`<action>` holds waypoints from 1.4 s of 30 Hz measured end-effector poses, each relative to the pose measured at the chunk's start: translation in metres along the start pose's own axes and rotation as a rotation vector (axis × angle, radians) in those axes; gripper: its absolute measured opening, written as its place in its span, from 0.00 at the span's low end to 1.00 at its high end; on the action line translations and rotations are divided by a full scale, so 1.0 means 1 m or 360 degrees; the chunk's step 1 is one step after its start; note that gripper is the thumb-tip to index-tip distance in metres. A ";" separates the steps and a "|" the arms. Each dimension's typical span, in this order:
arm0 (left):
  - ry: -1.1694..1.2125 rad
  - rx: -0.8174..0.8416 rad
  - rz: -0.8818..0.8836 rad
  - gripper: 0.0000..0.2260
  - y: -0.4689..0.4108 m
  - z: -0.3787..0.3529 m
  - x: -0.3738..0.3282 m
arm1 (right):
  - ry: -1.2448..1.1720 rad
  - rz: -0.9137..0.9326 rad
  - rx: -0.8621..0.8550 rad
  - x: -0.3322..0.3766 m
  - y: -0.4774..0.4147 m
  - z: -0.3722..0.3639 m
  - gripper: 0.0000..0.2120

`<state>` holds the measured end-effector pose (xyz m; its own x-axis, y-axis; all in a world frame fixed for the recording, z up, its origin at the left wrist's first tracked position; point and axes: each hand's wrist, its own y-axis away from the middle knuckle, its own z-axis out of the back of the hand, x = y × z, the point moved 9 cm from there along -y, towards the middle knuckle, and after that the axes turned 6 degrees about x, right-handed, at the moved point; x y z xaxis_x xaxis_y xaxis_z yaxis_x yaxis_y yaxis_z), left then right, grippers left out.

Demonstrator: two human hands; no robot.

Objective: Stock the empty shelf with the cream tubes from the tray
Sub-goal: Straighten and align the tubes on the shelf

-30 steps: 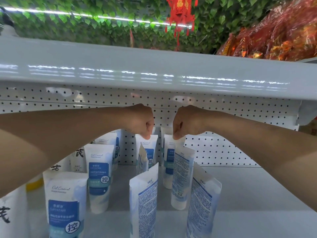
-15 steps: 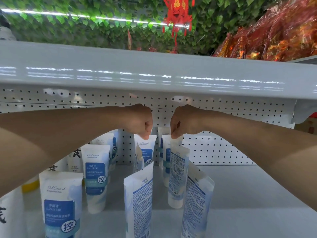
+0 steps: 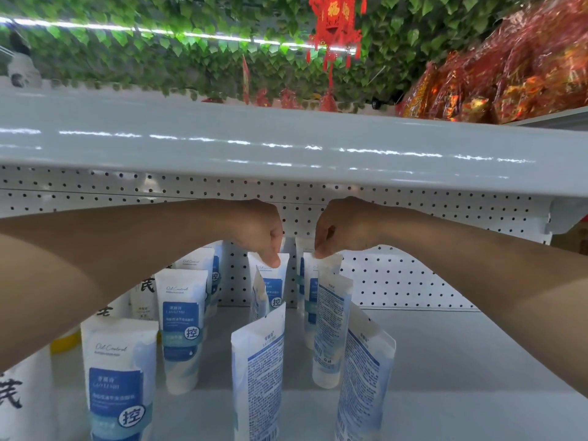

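Left hand: the left hand (image 3: 259, 230) reaches in under the glossy white upper shelf (image 3: 286, 144). Its fingers are curled downward and their tips pinch the flat crimped top of a white-and-blue plastic cream tube (image 3: 270, 283).
Left-hand tube: it stands cap-down directly below the hand, far back by the white perforated back panel (image 3: 397, 281), label facing forward.
Right hand: the right hand (image 3: 339, 229) is just right of the left one, not touching it. Its curled fingers pinch the crimped top of a white cream tube with small print facing forward (image 3: 331, 329).
Right-hand tube: it stands cap-down on the white metal shelf board (image 3: 461, 361), below the hand and slightly nearer.
Other tubes: a left column of three label-forward tubes (image 3: 181, 326) runs from near to far. A near middle tube (image 3: 259, 377) and a leaning near right tube (image 3: 362, 386) show their printed backs.
Far left: white packs with black characters (image 3: 12, 402), partly behind the left forearm.
Above: green leaf covering (image 3: 159, 52), a red hanging lantern (image 3: 334, 20), red foil packs (image 3: 509, 78).
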<state>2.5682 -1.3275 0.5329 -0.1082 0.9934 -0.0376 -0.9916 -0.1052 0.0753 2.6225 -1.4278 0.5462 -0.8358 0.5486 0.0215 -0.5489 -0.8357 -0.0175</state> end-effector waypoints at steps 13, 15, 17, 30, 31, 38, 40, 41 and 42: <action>-0.0177 -0.0145 0.0284 0.22 0.042 0.014 0.000 | -0.0071 0.0190 -0.0052 0.013 0.046 0.016 0.12; -0.0251 -0.0165 0.0329 0.24 0.053 0.018 -0.005 | -0.0044 0.0178 -0.0045 0.015 0.052 0.015 0.11; -0.0182 -0.0150 0.0351 0.22 0.058 0.019 -0.007 | -0.0042 0.0139 0.0000 0.016 0.056 0.010 0.12; -0.0030 0.0055 0.0278 0.18 0.062 -0.006 -0.021 | -0.0282 -0.0065 0.0040 0.026 0.065 -0.005 0.10; -0.0072 0.0039 0.0269 0.18 0.064 -0.005 -0.022 | -0.0278 -0.0098 0.0048 0.025 0.065 -0.005 0.09; 0.0039 0.0013 0.0229 0.12 0.071 -0.004 -0.021 | -0.0018 -0.0044 0.0066 0.025 0.068 -0.003 0.09; 0.0057 -0.0019 0.0200 0.10 0.072 -0.005 -0.023 | -0.0056 -0.0010 0.0019 0.024 0.066 -0.002 0.07; 0.0041 -0.0043 0.0191 0.11 0.072 -0.005 -0.024 | -0.0081 -0.0005 -0.0004 0.022 0.065 -0.002 0.07; 0.0019 -0.0066 0.0189 0.12 0.071 -0.005 -0.026 | -0.0096 -0.0003 -0.0022 0.021 0.064 -0.002 0.08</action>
<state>2.5006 -1.3609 0.5343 -0.2255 0.9733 -0.0429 -0.9738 -0.2240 0.0386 2.5697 -1.4692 0.5435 -0.8330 0.5472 0.0816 -0.5509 -0.8340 -0.0311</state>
